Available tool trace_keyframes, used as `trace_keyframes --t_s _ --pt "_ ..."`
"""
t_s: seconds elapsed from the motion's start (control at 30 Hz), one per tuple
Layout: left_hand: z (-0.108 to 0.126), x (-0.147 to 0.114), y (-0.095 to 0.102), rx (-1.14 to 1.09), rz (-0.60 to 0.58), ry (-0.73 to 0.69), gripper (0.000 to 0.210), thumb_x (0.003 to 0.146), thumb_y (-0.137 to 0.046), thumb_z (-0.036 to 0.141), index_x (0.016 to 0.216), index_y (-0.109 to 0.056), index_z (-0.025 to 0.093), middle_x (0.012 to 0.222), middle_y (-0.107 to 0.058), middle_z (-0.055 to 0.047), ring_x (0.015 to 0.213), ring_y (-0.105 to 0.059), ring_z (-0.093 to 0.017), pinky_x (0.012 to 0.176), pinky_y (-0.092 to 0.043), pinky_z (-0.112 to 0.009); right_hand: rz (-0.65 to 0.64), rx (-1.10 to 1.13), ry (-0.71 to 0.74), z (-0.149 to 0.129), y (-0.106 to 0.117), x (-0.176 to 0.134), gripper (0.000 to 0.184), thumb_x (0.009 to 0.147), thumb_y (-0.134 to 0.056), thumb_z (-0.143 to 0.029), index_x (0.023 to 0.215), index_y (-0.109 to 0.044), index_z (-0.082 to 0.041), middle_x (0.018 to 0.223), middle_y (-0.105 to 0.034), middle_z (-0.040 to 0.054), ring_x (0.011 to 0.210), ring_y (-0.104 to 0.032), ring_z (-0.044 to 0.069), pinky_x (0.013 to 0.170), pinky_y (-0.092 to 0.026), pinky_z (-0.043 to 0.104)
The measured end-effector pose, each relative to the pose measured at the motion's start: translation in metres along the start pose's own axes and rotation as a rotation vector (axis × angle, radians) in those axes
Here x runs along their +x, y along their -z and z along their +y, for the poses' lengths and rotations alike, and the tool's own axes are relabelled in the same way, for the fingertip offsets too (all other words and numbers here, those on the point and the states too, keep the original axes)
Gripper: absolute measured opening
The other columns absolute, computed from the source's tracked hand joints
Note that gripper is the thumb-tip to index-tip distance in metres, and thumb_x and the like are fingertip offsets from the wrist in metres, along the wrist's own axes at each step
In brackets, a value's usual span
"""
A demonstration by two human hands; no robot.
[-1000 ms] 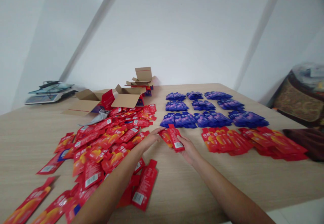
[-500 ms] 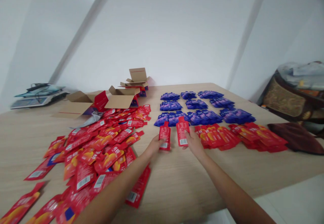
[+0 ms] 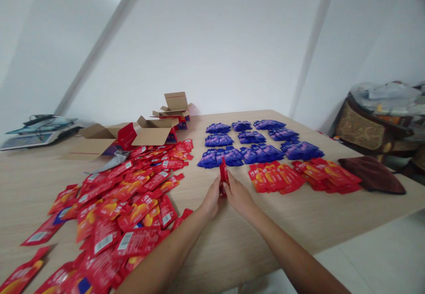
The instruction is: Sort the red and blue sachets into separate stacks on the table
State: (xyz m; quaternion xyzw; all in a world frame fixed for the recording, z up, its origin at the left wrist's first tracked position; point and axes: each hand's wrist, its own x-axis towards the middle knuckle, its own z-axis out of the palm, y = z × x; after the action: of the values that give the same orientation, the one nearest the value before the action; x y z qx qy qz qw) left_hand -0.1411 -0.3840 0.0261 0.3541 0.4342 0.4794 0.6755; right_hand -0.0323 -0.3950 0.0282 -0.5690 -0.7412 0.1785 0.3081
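Note:
Pressed together near the middle of the table, my left hand (image 3: 211, 199) and my right hand (image 3: 237, 195) grip red spouted pouches (image 3: 223, 174) between them, seen nearly edge-on. How many are in the stack I cannot tell from this angle. A big loose heap of red pouches (image 3: 137, 210) spreads to the left of my hands, some with barcodes up and some with the orange fruit print up. Right of my hand lie fanned red pouches (image 3: 275, 176) and a second fanned group (image 3: 327, 174). Behind are several neat groups of purple pouches (image 3: 222, 156).
Open cardboard boxes (image 3: 156, 132) stand at the back left, with a scale-like device (image 3: 43, 134) under papers farther left. A dark brown cloth (image 3: 372, 174) lies at the right edge of the table (image 3: 252, 249). Beyond it is a patterned chair (image 3: 358, 123) piled with bags.
My hands were apart, each with a red pouch, barcode side showing. Now they have come together, and the pouches are turned edge-on between them. The view has shifted slightly.

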Motion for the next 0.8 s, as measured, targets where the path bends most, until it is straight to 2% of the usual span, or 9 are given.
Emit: trace_keyframes --t_s 0.1,0.23,0.37,0.47,0.57,0.67,0.8 --pt "0.003 0.000 -0.004 -0.014 -0.048 -0.021 0.046 0.075 -0.060 0.054 0.105 -0.063 0.020 0.093 -0.068 -0.005 0.076 -0.061 -0.014 0.064 -0.046 -0.023 0.021 0.125 -0.004 0.010 0.008 0.001 0.053 0.093 -0.032 -0.033 0.143 -0.030 -0.017 0.133 -0.053 0.0141 0.119 -0.052 0.025 0.097 -0.041 0.040" --pt "0.005 0.001 -0.015 -0.006 -0.139 0.016 0.043 0.075 -0.063 0.051 0.105 -0.063 0.021 0.093 -0.069 -0.005 0.076 -0.063 -0.015 0.064 -0.048 -0.024 0.093 0.295 -0.039 0.032 0.018 0.001 0.055 0.087 -0.045 -0.040 0.139 -0.037 -0.024 0.128 -0.057 0.0104 0.115 -0.054 0.025 0.095 -0.043 0.042" --pt "0.002 0.013 -0.033 0.009 -0.187 0.096 0.040 0.070 -0.071 0.047 0.091 -0.066 0.013 0.083 -0.070 -0.009 0.067 -0.063 -0.015 0.059 -0.050 -0.024 0.227 0.534 -0.169 0.059 0.027 0.000 0.069 0.075 -0.061 -0.043 0.136 -0.036 -0.021 0.123 -0.058 0.0110 0.109 -0.057 0.024 0.092 -0.046 0.041" --pt "-0.008 0.032 -0.050 0.051 -0.163 0.148 0.039 0.069 -0.073 0.043 0.090 -0.065 0.011 0.083 -0.071 -0.011 0.065 -0.064 -0.016 0.059 -0.050 -0.025 0.359 0.630 -0.248 0.080 0.040 -0.001 0.071 0.068 -0.065 -0.044 0.130 -0.040 -0.018 0.125 -0.056 0.0124 0.113 -0.055 0.024 0.094 -0.045 0.039" --pt "-0.021 0.055 -0.069 0.125 -0.084 0.102 0.029 0.070 -0.072 0.032 0.089 -0.064 0.011 0.084 -0.071 -0.011 0.070 -0.066 -0.017 0.065 -0.052 -0.027 0.470 0.525 -0.255 0.105 0.067 -0.001 0.068 0.070 -0.061 -0.044 0.130 -0.042 -0.018 0.129 -0.053 0.0130 0.116 -0.052 0.025 0.097 -0.043 0.041" --pt "-0.034 0.075 -0.087 0.195 -0.041 0.047 0.023 0.066 -0.072 0.021 0.085 -0.063 0.013 0.081 -0.070 -0.009 0.074 -0.067 -0.019 0.072 -0.051 -0.030 0.550 0.256 -0.286 0.136 0.101 -0.002 0.069 0.072 -0.059 -0.040 0.134 -0.039 -0.016 0.131 -0.051 0.0150 0.120 -0.050 0.027 0.099 -0.040 0.042" --pt "-0.046 0.089 -0.111 0.246 -0.105 0.020 0.025 0.061 -0.071 0.014 0.084 -0.061 0.015 0.082 -0.069 -0.009 0.081 -0.066 -0.022 0.077 -0.050 -0.034 0.382 -0.005 -0.329 0.176 0.132 -0.001 0.066 0.073 -0.060 -0.033 0.134 -0.040 -0.015 0.128 -0.055 0.0151 0.118 -0.052 0.028 0.098 -0.040 0.043"
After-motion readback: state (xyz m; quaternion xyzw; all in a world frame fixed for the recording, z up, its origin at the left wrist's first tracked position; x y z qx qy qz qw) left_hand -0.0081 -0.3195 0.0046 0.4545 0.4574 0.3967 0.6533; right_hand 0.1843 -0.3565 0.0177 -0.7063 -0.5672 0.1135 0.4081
